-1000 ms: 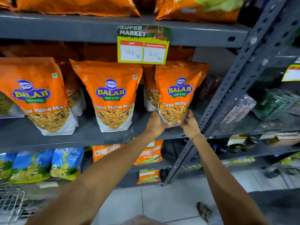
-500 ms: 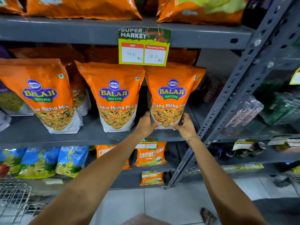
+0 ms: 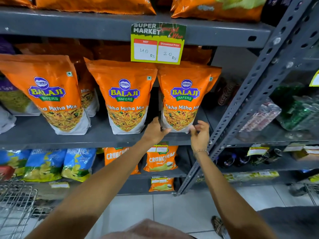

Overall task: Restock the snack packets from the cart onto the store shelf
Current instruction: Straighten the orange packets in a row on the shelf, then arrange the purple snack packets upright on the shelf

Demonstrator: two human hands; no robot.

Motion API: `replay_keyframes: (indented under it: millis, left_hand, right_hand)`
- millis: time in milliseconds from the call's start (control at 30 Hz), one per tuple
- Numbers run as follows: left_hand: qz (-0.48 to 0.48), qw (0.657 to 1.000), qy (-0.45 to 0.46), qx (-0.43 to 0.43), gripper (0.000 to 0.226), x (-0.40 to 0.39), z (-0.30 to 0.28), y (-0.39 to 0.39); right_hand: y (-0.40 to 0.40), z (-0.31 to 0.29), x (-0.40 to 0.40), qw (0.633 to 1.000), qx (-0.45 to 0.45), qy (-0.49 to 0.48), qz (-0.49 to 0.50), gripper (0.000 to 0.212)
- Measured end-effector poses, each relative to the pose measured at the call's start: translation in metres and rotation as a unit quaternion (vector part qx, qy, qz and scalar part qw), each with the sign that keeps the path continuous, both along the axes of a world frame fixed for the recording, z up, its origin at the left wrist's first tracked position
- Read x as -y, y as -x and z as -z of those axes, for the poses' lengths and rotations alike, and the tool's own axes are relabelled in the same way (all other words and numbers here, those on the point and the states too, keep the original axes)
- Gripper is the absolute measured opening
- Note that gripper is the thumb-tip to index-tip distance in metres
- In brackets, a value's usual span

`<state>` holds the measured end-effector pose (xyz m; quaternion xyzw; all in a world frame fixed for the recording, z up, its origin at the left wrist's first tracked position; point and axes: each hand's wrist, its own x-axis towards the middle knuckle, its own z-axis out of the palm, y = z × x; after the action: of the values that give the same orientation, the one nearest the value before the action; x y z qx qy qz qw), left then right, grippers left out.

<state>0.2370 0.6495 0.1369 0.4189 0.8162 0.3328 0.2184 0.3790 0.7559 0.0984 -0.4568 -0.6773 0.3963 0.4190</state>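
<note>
Step in hand, as I read it: seating the rightmost orange plastic Balaji Tikha Mitha Mix packet upright on the grey metal middle shelf, front row.

Left hand: curled on the packet's lower left corner, thumb across the white bottom edge, so gripping it. Right hand: fingers spread and loose, fingertips touching or just off the lower right corner; open, not clamping.

Packet stands upright, base on the shelf near the front lip, top just under the yellow-and-green price tag hanging from the shelf above. Its left edge sits just beside the middle orange packet; cannot tell whether they touch. A third orange packet stands further left, with more orange packets behind the row.

Next move, my judgement: release the left hand without tipping the pouch, check that it stands alone, then go back to the wire cart at lower left. Cart contents are not visible here.

Edges and room:
- Shelf front lip is close to the base; a forward nudge could drop the packet.
- Perforated grey steel upright slants just right of the right hand; a knuckle hazard on withdrawal.
- Open shelf between packet and upright, dark items at the back.
- Clear tiled floor below the arms for pulling back.
</note>
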Motion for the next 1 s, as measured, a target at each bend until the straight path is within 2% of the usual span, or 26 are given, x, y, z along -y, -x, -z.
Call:
replay_keyframes:
  millis: [33,100,167,233,333,433,533,667,767,833,900,1000]
  left_hand:
    - [0.008,1.000,-0.004,-0.006,0.051,0.009,-0.002,0.002]
    - [0.019,1.000,-0.024,-0.003,0.032,0.033,-0.010,0.012]
    - [-0.002,0.999,-0.048,0.022,0.025,0.061,-0.014,0.031]
    - [-0.040,0.998,-0.051,0.008,0.022,0.096,-0.016,0.059]
    - [-0.111,0.993,-0.040,-0.010,0.014,0.153,-0.017,0.108]
    - [-0.182,0.983,-0.032,-0.012,0.014,0.215,-0.028,0.154]
    - [-0.228,0.973,-0.027,-0.018,0.037,0.279,-0.032,0.207]
    - [-0.305,0.951,-0.040,-0.023,0.022,0.353,-0.036,0.277]
    - [-0.386,0.916,-0.086,-0.058,0.036,0.395,-0.036,0.333]
    - [-0.381,0.917,-0.097,-0.066,0.048,0.414,-0.035,0.368]
    - [-0.364,0.927,-0.090,-0.021,0.067,0.425,-0.027,0.404]
    - [-0.335,0.938,-0.035,0.080,0.115,0.434,-0.006,0.446]
  right_hand:
    - [0.004,0.002,0.012,0.999,-0.008,-0.044,0.013,0.020]
    - [0.021,0.003,0.038,0.996,-0.013,-0.081,-0.041,0.014]
    - [0.045,0.001,0.064,0.989,0.001,-0.084,-0.120,0.013]
    - [0.075,-0.006,0.092,0.974,0.023,-0.102,-0.202,0.013]
    - [0.127,-0.016,0.134,0.933,0.073,-0.107,-0.335,0.012]
    - [0.183,-0.026,0.178,0.893,0.086,-0.122,-0.424,0.017]
    - [0.239,-0.036,0.226,0.862,0.088,-0.136,-0.481,0.025]
    - [0.318,-0.039,0.286,0.824,0.128,-0.085,-0.545,0.014]
    - [0.377,-0.038,0.315,0.826,0.161,-0.016,-0.540,0.037]
    - [0.411,-0.036,0.329,0.839,0.160,0.032,-0.519,0.053]
    - [0.440,-0.037,0.341,0.853,0.155,0.068,-0.493,0.062]
    - [0.473,-0.030,0.352,0.860,0.171,0.063,-0.477,0.072]
